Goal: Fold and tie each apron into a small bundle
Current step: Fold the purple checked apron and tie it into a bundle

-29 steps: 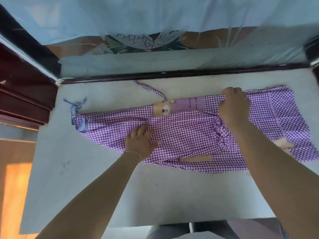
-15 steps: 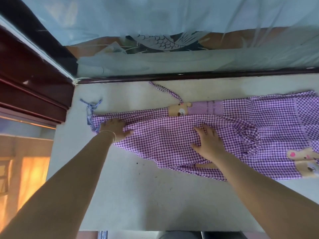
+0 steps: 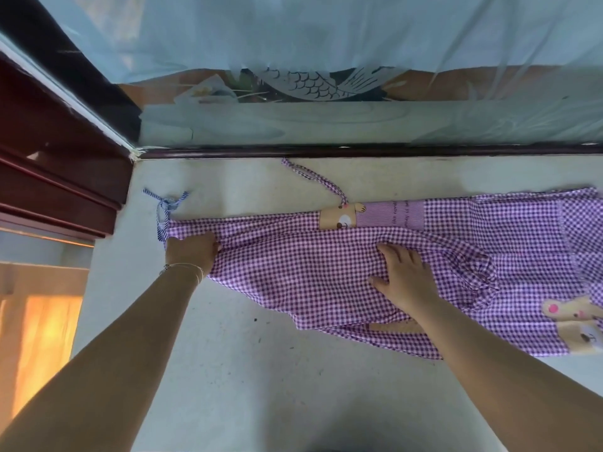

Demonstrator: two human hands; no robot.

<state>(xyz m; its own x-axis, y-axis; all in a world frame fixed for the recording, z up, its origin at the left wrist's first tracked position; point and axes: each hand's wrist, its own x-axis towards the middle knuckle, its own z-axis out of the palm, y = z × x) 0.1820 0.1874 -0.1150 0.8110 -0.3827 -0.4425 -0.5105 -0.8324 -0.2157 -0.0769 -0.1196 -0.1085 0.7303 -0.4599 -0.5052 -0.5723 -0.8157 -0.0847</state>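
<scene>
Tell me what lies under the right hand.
The right hand presses flat on the folded purple checked apron, which lies on the pale table. The fabric layers beneath the palm are covered and cannot be counted.

checked cloth apron (image 3: pixel 326 265); matt table (image 3: pixel 248 370).

I see a pale work surface (image 3: pixel 228 370) bounded by dark red-brown wooden trim (image 3: pixel 49 177), translucent plastic sheeting (image 3: pixel 326 34) behind, warm light at left.

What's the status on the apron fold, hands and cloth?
Left hand grips apron at its narrow end. Right hand flat on mid cloth. Apron long, untied. Nothing in the way.
</scene>
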